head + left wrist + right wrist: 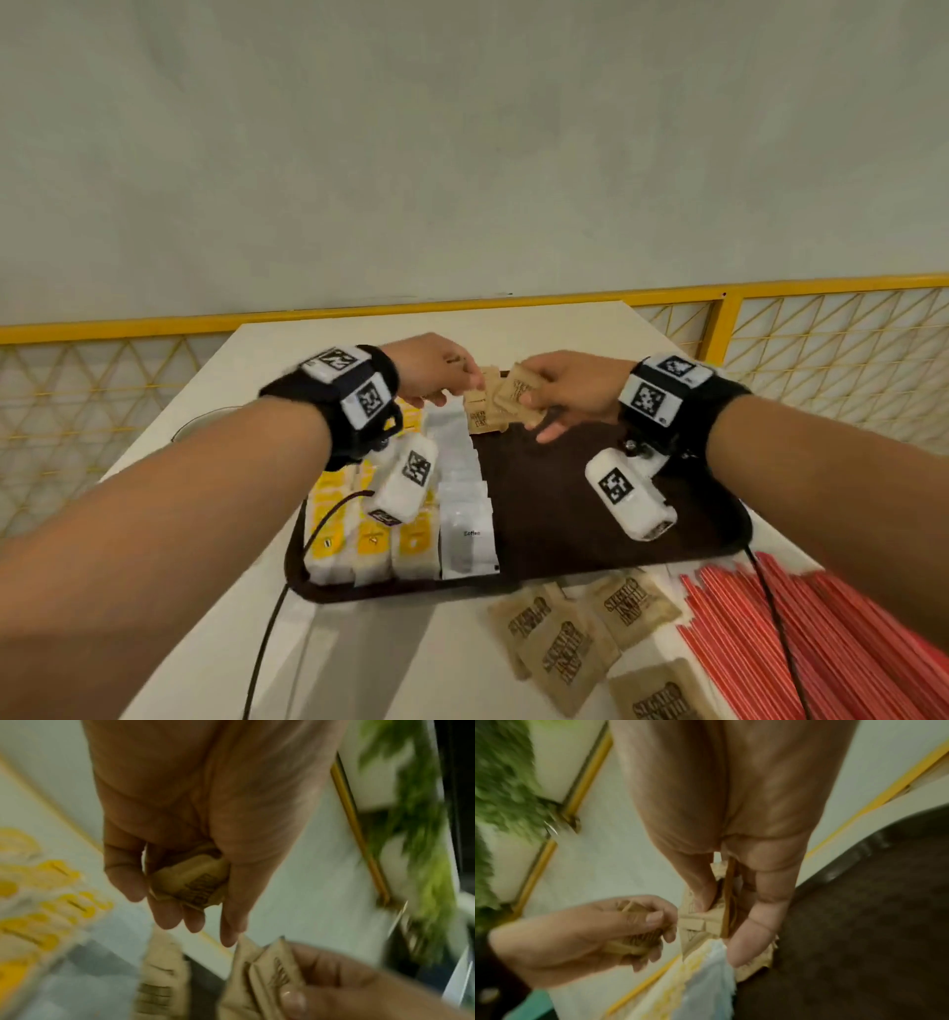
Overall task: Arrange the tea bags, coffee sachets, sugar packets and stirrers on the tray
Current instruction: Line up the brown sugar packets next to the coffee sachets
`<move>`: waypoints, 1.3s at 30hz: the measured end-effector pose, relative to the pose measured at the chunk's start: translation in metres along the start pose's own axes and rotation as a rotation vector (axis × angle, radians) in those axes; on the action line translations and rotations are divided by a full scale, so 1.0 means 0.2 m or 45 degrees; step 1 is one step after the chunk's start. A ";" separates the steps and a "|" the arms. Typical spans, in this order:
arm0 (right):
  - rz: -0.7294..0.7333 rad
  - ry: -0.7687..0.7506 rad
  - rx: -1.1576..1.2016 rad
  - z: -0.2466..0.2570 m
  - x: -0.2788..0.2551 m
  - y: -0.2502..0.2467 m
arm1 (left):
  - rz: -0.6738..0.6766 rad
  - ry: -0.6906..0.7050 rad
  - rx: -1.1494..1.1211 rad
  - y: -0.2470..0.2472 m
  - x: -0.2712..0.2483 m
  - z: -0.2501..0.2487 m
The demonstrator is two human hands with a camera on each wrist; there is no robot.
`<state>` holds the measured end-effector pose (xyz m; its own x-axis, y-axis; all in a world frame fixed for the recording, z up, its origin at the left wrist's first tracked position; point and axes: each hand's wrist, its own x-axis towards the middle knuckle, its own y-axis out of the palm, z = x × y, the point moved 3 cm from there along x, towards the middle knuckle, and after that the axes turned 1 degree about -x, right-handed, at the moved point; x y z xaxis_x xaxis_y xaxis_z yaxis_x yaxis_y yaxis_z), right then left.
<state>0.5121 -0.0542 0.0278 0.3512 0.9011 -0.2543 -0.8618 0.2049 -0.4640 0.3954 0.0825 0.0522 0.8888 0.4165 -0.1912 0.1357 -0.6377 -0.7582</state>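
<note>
Both hands are above the far edge of the tray. The left hand fingers grip one sugar packet. The right hand fingers pinch a few packets.

White table fills the lower half of the head view. Round pale dish rim at 9 o'clock on the table, mostly hidden behind an arm. Yellow-framed lattice fence runs behind the table from 9 to 3 o'clock, with a plain grey wall above it at 12. Blurred green plant at 2 o'clock in the left wrist view, at 10 o'clock in the right wrist view. Black cables trail over the table toward 6 o'clock.
</note>
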 end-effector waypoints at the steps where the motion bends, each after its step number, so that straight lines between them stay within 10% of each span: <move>1: -0.017 0.023 -0.054 -0.02 0.05 0.00 | 0.021 -0.002 0.122 0.01 0.05 0.00; 39: -0.150 0.125 0.048 -0.17 0.32 -0.03 | 0.215 -0.028 0.969 0.08 0.46 0.02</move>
<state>0.5529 -0.0102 -0.0141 0.4832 0.8287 -0.2823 -0.8249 0.3230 -0.4639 0.4785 0.1137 0.0201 0.8606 0.3716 -0.3482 -0.3452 -0.0769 -0.9354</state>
